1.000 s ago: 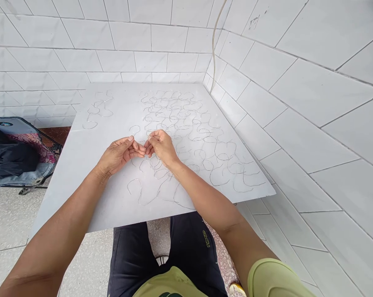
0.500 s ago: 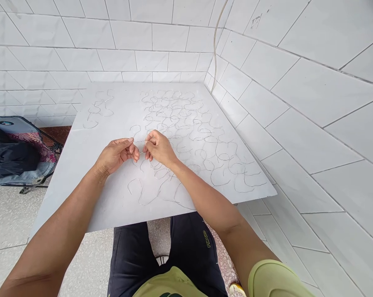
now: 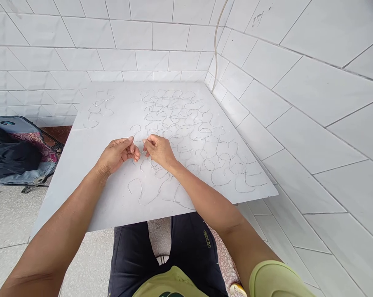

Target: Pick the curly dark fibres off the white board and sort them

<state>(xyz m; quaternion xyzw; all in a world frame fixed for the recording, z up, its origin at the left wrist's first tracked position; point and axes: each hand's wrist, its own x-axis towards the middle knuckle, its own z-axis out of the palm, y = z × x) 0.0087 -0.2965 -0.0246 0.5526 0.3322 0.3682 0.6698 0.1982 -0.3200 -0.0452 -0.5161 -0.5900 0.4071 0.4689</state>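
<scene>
Over the white tabletop (image 3: 112, 210) my two hands almost meet. My left hand (image 3: 116, 156) is closed, thumb against the fingers, on a thin wire that shows faintly in the gap between the hands. Pinching the same wire from the other side is my right hand (image 3: 159, 150), its thumb and forefinger pressed together. A curved wire (image 3: 136, 127) lies just beyond the hands, and another bent wire (image 3: 139, 194) lies nearer my body. Many thin, curled wires (image 3: 201, 132) spread across the right half of the table, overlapping one another.
A few more curled wires (image 3: 99, 107) lie at the far left of the table. White tiled walls (image 3: 291, 99) bound it behind and on the right. A pale cable (image 3: 216, 53) hangs in the corner. A folding chair (image 3: 44, 165) with dark cloth stands at left.
My right hand has dipped slightly toward me, and its fingers have drawn closer together. My left hand stays nearly where it was.
</scene>
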